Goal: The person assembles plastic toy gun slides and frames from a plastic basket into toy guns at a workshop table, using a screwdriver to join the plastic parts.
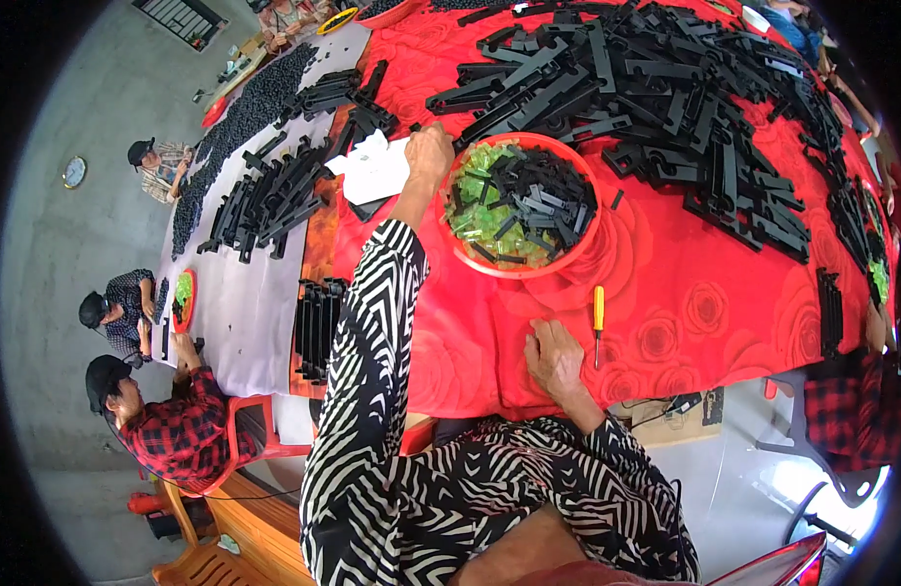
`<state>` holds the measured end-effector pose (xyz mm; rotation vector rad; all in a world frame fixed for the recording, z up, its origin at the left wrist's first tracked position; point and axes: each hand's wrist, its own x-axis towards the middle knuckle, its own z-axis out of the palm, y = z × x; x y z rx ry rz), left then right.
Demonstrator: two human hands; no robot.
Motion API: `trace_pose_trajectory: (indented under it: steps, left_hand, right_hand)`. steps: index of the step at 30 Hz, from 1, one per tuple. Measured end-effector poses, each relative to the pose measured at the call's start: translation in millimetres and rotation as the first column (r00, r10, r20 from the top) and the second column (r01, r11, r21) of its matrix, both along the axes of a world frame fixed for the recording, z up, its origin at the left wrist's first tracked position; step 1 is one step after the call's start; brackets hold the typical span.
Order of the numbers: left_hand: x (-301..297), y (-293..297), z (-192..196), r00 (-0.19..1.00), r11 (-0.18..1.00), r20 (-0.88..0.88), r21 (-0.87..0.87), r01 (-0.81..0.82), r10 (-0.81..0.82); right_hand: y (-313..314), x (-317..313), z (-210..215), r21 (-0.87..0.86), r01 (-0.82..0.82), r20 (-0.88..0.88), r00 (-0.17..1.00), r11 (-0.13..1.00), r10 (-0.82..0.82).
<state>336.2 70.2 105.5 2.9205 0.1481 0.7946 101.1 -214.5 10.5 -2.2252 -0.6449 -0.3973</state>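
My left hand (431, 153) reaches far across the red tablecloth, its fingers curled beside a crumpled white paper (374, 168); what they hold, if anything, is hidden. To its right stands a round red basin (524, 274), with small black plastic pieces (548, 190) lying over translucent green ones (480, 220). My right hand (556, 356) rests on the cloth near the table's front edge, fingers loosely bent, apparently holding nothing. Right of it lies a screwdriver (599, 311) with a yellow handle, apart from the hand.
Long black plastic parts (655, 88) form a big heap at the far right. More are piled at the left (270, 200), and a neat row (318, 327) lies by my left sleeve. Several people sit around the table, one in a red checked shirt (182, 430).
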Motion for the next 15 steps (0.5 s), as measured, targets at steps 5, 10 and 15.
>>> trace_pose_trajectory:
  steps: [5,10,15]
  left_hand:
    - [43,29,-22,0.911,0.988,-0.382,0.091,-0.127,0.152]
    - [56,9,-28,0.873,0.972,-0.434,0.033,-0.231,0.222]
    - [60,24,-50,0.907,0.946,-0.323,-0.086,-0.313,0.270]
  right_hand:
    - [3,1,3,0.015,-0.010,-0.053,0.999,1.000,0.010]
    - [2,6,5,0.026,0.002,-0.095,0.995,1.000,0.001]
    - [2,5,11,0.036,-0.010,-0.121,0.992,0.999,0.015]
